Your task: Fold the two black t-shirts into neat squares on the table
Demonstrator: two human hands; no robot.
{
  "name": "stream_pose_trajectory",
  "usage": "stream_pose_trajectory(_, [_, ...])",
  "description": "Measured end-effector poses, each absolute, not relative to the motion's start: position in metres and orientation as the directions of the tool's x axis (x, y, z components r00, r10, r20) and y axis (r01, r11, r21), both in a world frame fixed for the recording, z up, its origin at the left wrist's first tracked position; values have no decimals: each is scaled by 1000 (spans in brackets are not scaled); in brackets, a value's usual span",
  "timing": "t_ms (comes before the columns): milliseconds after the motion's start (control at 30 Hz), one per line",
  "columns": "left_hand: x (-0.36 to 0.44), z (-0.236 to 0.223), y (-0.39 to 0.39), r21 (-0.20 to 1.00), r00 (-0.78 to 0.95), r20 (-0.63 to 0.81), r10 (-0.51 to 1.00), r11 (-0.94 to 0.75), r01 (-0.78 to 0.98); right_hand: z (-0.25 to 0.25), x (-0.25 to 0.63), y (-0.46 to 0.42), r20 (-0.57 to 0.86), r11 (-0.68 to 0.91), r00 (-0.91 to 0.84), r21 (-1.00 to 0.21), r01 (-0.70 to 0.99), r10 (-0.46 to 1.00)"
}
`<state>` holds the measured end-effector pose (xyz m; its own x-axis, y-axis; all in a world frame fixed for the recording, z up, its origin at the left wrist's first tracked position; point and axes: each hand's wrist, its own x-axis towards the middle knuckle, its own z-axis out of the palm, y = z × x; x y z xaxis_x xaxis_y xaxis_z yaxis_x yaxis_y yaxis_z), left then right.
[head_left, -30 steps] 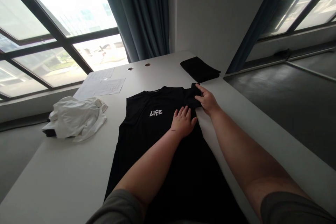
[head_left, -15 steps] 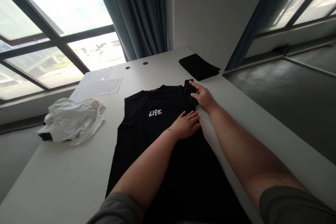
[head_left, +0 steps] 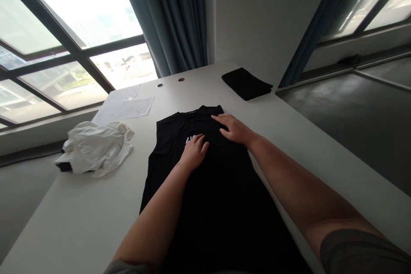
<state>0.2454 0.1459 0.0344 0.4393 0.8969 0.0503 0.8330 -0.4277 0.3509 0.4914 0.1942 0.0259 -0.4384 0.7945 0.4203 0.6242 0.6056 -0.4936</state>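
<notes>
A black T-shirt (head_left: 221, 197) with white lettering on its chest lies spread on the white table (head_left: 80, 222), its collar towards the far side. My left hand (head_left: 194, 152) rests on the chest with fingers stretched and hides part of the lettering. Over the upper right of the shirt lies my right hand (head_left: 233, 128), fingers extended on the fabric near the shoulder. The sleeve on that side is turned inward onto the shirt, and no sleeve sticks out at the left side either.
A folded black cloth (head_left: 246, 84) lies at the far right of the table. At the left is a crumpled white garment (head_left: 96, 147), with paper sheets (head_left: 135, 108) behind it. Two round holes pierce the far tabletop. Window, blue curtain (head_left: 173, 21) and wall stand behind.
My right hand has moved left, bringing the right sleeve inward onto the shirt. My left hand has slid left from the shirt's right side onto the lettering.
</notes>
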Motion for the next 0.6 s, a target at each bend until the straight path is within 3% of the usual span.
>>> stream_pose_trajectory(133, [251,12,146,337,341,113,933,-359,871,0,472,191,152,585,-588,-453,673,794])
stream_pose_trajectory(233, [257,10,144,322,338,128,932,-362,875,-15,471,192,69,540,-578,-460,705,813])
stream_pose_trajectory(367, [254,10,145,339,351,128,928,-373,863,-18,482,198,155,484,-503,-609,629,850])
stream_pose_trajectory(467, [252,9,146,334,405,124,906,-423,843,-14,491,201,278,413,-309,-683,603,910])
stream_pose_trajectory(600, [252,7,148,287,491,104,865,-499,818,-9,500,203,347,345,-146,-627,699,926])
